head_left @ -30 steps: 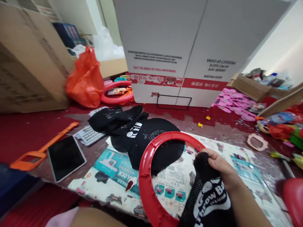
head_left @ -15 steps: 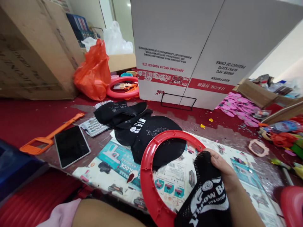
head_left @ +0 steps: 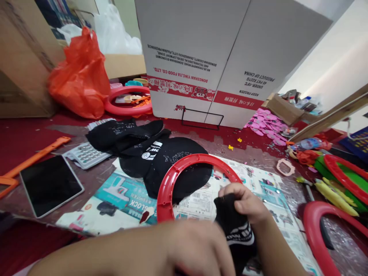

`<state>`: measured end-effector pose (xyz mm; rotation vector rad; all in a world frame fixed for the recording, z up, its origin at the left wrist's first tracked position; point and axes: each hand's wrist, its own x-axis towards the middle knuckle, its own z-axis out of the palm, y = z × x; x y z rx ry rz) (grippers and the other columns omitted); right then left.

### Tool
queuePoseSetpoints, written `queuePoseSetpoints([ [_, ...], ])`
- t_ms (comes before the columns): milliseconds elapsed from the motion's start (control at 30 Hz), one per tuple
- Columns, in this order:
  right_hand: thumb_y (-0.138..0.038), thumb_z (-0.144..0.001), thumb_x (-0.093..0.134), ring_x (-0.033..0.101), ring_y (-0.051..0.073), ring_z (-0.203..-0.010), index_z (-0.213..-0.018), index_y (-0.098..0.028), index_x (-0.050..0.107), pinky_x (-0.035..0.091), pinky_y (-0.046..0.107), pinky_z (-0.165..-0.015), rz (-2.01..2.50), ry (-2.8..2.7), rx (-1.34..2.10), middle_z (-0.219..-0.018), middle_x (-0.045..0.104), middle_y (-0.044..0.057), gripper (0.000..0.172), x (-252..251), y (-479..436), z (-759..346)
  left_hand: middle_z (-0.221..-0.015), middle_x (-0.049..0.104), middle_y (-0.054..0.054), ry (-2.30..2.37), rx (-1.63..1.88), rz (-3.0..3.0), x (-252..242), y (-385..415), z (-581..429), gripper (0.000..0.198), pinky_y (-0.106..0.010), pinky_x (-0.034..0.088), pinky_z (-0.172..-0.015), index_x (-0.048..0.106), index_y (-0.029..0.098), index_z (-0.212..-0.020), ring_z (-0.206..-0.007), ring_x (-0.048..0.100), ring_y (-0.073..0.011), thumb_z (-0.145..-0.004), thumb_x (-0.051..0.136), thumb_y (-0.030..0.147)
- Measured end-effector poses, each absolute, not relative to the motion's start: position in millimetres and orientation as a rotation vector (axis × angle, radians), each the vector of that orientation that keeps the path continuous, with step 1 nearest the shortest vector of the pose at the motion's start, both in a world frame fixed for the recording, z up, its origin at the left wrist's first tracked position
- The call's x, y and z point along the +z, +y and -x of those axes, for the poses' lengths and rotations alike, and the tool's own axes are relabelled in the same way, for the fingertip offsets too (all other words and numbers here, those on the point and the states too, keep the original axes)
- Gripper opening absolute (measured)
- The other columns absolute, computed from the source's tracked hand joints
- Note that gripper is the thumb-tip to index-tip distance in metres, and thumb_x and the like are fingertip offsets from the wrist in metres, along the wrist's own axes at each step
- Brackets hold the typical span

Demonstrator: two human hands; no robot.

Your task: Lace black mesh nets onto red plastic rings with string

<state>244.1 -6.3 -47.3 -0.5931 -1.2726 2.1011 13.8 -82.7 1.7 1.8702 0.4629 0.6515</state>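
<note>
My right hand (head_left: 244,201) pinches the edge of a black mesh fabric piece (head_left: 238,237) with white lettering. The hand is at the right side of a red plastic ring (head_left: 165,191), whose rim passes by or under the fingers. My left hand (head_left: 201,245) is blurred by motion in the foreground, in front of the ring's lower part and close to the fabric; its fingers cannot be made out. More black mesh fabric pieces (head_left: 184,153) lie behind and partly inside the ring, on a printed cardboard sheet (head_left: 115,191).
A tablet (head_left: 51,184), a calculator (head_left: 87,155) and an orange plastic handle (head_left: 37,155) lie at left. A large white carton (head_left: 186,34) stands behind, beside an orange bag (head_left: 82,76). Red rings (head_left: 313,226), pink pieces (head_left: 267,126) and a bottle (head_left: 309,143) are at right.
My left arm has come in across the foreground toward the fabric. My right hand still grips the fabric, whose lower part is now behind the left hand. The view has shifted right.
</note>
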Motion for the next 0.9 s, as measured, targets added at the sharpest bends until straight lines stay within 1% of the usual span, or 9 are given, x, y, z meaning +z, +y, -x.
queuePoseSetpoints([
  [33, -0.036, -0.064, 0.081, 0.061, 0.011, -0.062, -0.074, -0.015, 0.069, 0.048, 0.022, -0.057, 0.506, -1.351, 2.110, -0.073, 0.067, 0.004, 0.026, -43.3, -10.6, -240.9, -0.112, 0.067, -0.002, 0.539, 0.716, -1.816, 8.3, -69.4, -10.8, 0.021, -0.030, 0.047, -0.094, 0.067, 0.025, -0.092, -0.106, 0.061, -0.0202, -0.074, 0.072, 0.036],
  [133, -0.030, -0.069, 0.078, 0.061, 0.012, -0.067, -0.075, -0.015, 0.070, 0.049, 0.024, -0.064, 0.330, -1.545, 2.138, -0.076, 0.068, 0.005, 0.019, -24.2, -24.0, -229.3, -0.131, 0.057, -0.002, 0.803, 0.595, -1.725, 22.0, -43.0, -2.9, 0.068, -0.033, 0.040, -0.102, 0.057, 0.028, -0.122, -0.119, 0.052, -0.0231, -0.059, 0.083, 0.027],
  [167, -0.030, -0.069, 0.078, 0.060, 0.011, -0.064, -0.075, -0.014, 0.070, 0.049, 0.024, -0.063, 0.372, -1.570, 2.148, -0.074, 0.066, 0.004, 0.018, -16.5, -27.3, -225.7, -0.126, 0.061, -0.002, 0.844, 0.512, -1.688, 24.5, -38.2, -1.3, 0.065, -0.032, 0.041, -0.099, 0.059, 0.027, -0.120, -0.115, 0.055, -0.0222, -0.059, 0.082, 0.026],
  [267, -0.035, -0.067, 0.080, 0.051, 0.007, -0.054, -0.071, -0.014, 0.068, 0.042, 0.018, -0.052, 0.740, -1.556, 2.109, -0.062, 0.059, -0.001, 0.024, 3.6, -28.3, -218.2, -0.080, 0.066, 0.001, 0.868, 0.379, -1.500, 29.0, -29.6, 2.6, 0.018, -0.024, 0.046, -0.071, 0.066, 0.018, -0.083, -0.077, 0.060, -0.0137, -0.068, 0.073, 0.024],
  [333, -0.040, -0.064, 0.081, 0.048, 0.006, -0.052, -0.070, -0.014, 0.066, 0.039, 0.018, -0.049, 0.954, -1.535, 1.990, -0.060, 0.056, -0.002, 0.031, 10.0, -20.6, -216.0, -0.061, 0.055, 0.005, 0.876, 0.377, -1.380, 30.5, -23.1, 6.3, 0.016, -0.019, 0.038, -0.053, 0.058, 0.016, -0.070, -0.057, 0.049, -0.0087, -0.071, 0.069, 0.028],
  [400, -0.045, -0.064, 0.080, 0.049, 0.007, -0.055, -0.072, -0.014, 0.065, 0.040, 0.019, -0.052, 1.052, -1.534, 1.877, -0.062, 0.056, -0.002, 0.036, 8.3, -7.4, -214.3, -0.057, 0.049, 0.006, 0.898, 0.449, -1.341, 28.6, -12.8, 9.8, 0.020, -0.018, 0.032, -0.048, 0.053, 0.017, -0.070, -0.051, 0.042, -0.0066, -0.072, 0.068, 0.030],
  [533, -0.049, -0.077, 0.066, 0.049, 0.008, -0.056, -0.077, -0.014, 0.062, 0.039, 0.021, -0.052, 1.203, -1.748, 1.512, -0.065, 0.057, -0.001, 0.035, -16.0, 29.1, -206.4, -0.058, 0.049, 0.006, 1.106, 0.655, -1.472, 6.9, 20.4, 9.8, 0.014, -0.019, 0.034, -0.049, 0.050, 0.019, -0.073, -0.053, 0.046, -0.0087, -0.074, 0.060, 0.028],
  [667, -0.028, -0.085, 0.053, 0.058, 0.013, -0.072, -0.100, -0.018, 0.060, 0.044, 0.026, -0.066, 1.272, -2.100, 0.806, -0.085, 0.066, 0.002, 0.020, -49.3, 64.1, -195.4, -0.071, 0.066, -0.002, 1.414, 0.531, -1.878, -24.7, 55.2, 2.8, 0.017, -0.026, 0.043, -0.057, 0.062, 0.019, -0.085, -0.064, 0.059, -0.0168, -0.075, 0.052, 0.028],
  [900, -0.013, -0.081, 0.047, 0.058, 0.017, -0.075, -0.089, -0.019, 0.064, 0.041, 0.027, -0.070, 1.212, -2.369, 0.585, -0.083, 0.067, 0.003, 0.020, -72.6, 79.4, -192.7, -0.086, 0.067, -0.005, 1.493, 0.538, -2.021, -59.4, 81.2, 1.2, 0.022, -0.035, 0.045, -0.084, 0.071, 0.020, -0.078, -0.089, 0.060, -0.0242, -0.074, 0.056, 0.035],
])
